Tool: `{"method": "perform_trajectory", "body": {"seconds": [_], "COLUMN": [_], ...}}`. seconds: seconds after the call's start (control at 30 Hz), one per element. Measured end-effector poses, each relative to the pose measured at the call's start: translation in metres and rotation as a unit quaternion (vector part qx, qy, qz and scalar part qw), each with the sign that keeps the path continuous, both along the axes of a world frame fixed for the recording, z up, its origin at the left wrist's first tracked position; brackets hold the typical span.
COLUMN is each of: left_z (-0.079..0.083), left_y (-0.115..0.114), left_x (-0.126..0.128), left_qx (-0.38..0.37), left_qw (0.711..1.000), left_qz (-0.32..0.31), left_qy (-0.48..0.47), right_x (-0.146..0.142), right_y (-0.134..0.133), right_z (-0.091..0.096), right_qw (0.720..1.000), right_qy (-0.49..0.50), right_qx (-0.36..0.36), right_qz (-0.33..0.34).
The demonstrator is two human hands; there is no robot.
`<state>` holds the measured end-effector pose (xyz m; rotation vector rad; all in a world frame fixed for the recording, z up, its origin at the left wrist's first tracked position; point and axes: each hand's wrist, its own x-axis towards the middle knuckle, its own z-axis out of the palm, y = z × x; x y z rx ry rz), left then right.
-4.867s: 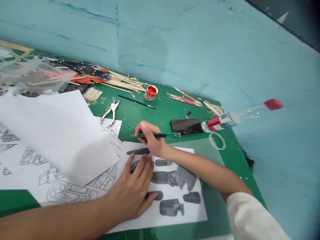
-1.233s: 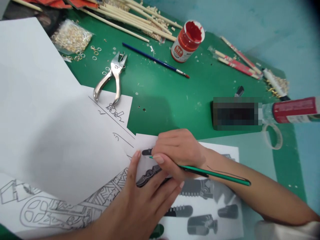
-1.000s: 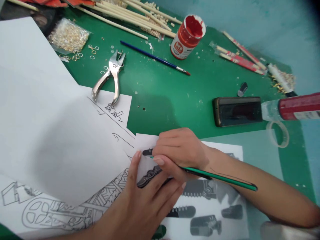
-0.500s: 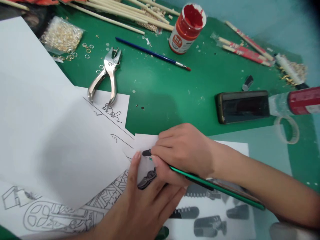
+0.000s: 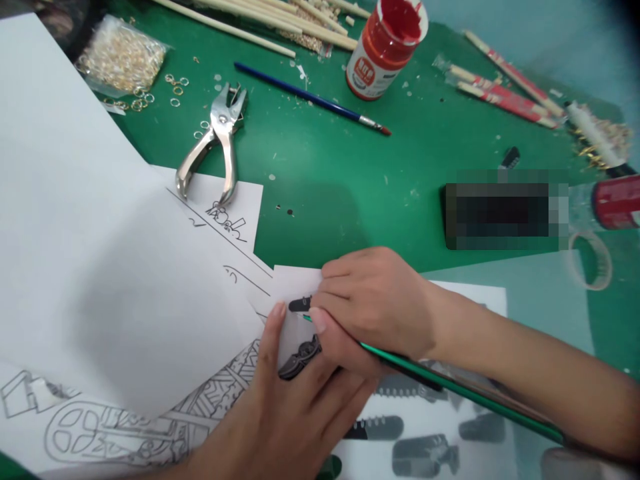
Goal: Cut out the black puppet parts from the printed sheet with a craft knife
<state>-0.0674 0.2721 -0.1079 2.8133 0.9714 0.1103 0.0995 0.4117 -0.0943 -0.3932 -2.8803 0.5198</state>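
My right hand is closed around a long, slim green pen-like tool. Its front end pokes out by the thumb, close to a dark printed shape; the exact tip is hard to make out. Beneath both hands lies a white sheet with grey and black printed shapes, partly under a translucent sheet. My left hand rests on the print with fingers spread, its index fingertip just left of the dark shape. Parts of the print are hidden by the hands.
Large white paper covers line drawings at left. Beyond are a hole punch, blue paintbrush, open red paint jar, wooden sticks, a bag of rings, a blurred-out dark object and a tape roll.
The view has shifted slightly, so most things sit a little farther right. My right hand still grips the green tool, whose shaft now lies a bit lower; my left hand stays on the sheet.
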Motion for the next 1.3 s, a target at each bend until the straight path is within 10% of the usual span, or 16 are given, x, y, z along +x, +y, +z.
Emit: {"method": "perform_trajectory", "body": {"seconds": [0.27,0.57,0.8,1.1,1.3], "left_z": [0.004,-0.002,0.001,0.001,0.001], "left_y": [-0.002,-0.004,-0.001,-0.002,-0.002], "left_x": [0.002,-0.001,-0.001,-0.001,0.001], "left_qx": [-0.006,-0.003,-0.014,-0.024,-0.013], "left_qw": [1.000,1.000,1.000,0.999,0.999], "left_qz": [0.016,-0.002,0.003,0.007,0.019], "left_qy": [0.004,-0.020,-0.015,-0.031,-0.047], "right_x": [-0.001,-0.002,-0.006,-0.009,0.001], "right_y": [-0.005,0.001,0.006,0.022,0.023], "right_z": [-0.008,0.000,0.022,0.041,0.072], "right_qw": [0.996,0.973,0.879,0.674,0.641], "right_qy": [0.057,0.134,0.261,0.373,0.333], "right_qx": [0.015,-0.155,-0.323,-0.536,-0.611], "right_qz": [-0.063,-0.102,-0.233,-0.346,-0.324]}}
